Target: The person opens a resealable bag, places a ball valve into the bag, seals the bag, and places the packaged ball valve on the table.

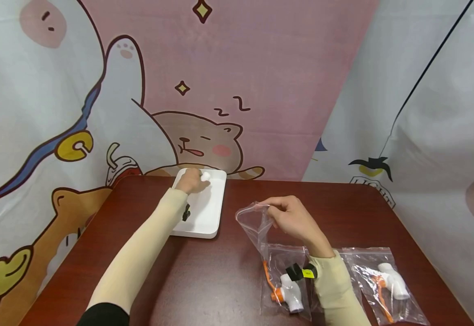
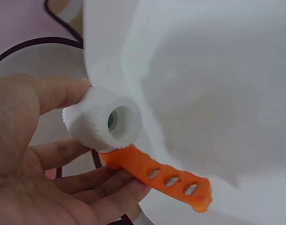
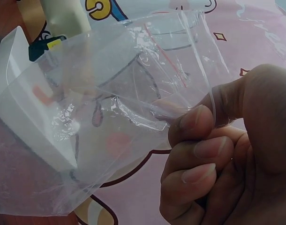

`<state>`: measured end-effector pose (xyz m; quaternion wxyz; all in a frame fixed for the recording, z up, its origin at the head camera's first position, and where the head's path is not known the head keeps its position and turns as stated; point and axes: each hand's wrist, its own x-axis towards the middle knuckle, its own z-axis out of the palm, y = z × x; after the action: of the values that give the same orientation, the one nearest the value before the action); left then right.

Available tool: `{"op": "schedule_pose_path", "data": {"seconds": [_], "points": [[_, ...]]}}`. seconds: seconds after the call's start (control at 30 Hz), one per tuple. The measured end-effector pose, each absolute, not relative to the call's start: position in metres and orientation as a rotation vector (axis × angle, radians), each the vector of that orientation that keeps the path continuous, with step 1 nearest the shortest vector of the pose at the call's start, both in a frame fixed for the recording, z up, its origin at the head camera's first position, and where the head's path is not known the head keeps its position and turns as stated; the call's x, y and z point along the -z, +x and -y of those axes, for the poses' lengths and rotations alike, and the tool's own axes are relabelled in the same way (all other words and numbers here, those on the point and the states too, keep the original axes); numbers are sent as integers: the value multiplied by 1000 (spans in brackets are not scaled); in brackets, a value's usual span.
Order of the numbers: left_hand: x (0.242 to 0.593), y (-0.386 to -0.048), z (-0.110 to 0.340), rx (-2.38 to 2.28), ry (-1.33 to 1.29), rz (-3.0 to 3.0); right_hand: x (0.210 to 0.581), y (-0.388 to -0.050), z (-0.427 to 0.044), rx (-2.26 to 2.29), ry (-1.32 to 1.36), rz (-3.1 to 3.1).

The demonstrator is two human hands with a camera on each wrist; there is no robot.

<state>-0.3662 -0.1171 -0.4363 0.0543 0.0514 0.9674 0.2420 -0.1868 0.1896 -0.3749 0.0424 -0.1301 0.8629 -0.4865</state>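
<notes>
Over the far end of the white tray, my left hand holds a white plastic ball valve between thumb and fingers. Its round threaded opening faces the left wrist camera, and its orange lever handle lies along my fingertips, pointing toward the tray. My right hand pinches the edge of a clear zip bag, lifted above the table right of the tray. In the right wrist view no valve shows inside this bag, and its film hangs loosely to the left of my curled fingers.
A bagged white valve with an orange handle lies under my right wrist. Another bagged valve lies farther right, near the table's right side. The dark red table meets a cartoon-printed cloth at its back edge.
</notes>
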Motion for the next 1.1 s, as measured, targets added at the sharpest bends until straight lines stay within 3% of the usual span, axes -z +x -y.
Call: {"op": "schedule_pose_path", "data": {"seconds": [0.7, 1.1], "points": [[413, -317, 113, -1506, 273, -2927, 378, -188, -187, 1513, -383, -2610], [384, -272, 94, -1913, 520, -2809, 382, -192, -185, 1521, -354, -2575]]}}
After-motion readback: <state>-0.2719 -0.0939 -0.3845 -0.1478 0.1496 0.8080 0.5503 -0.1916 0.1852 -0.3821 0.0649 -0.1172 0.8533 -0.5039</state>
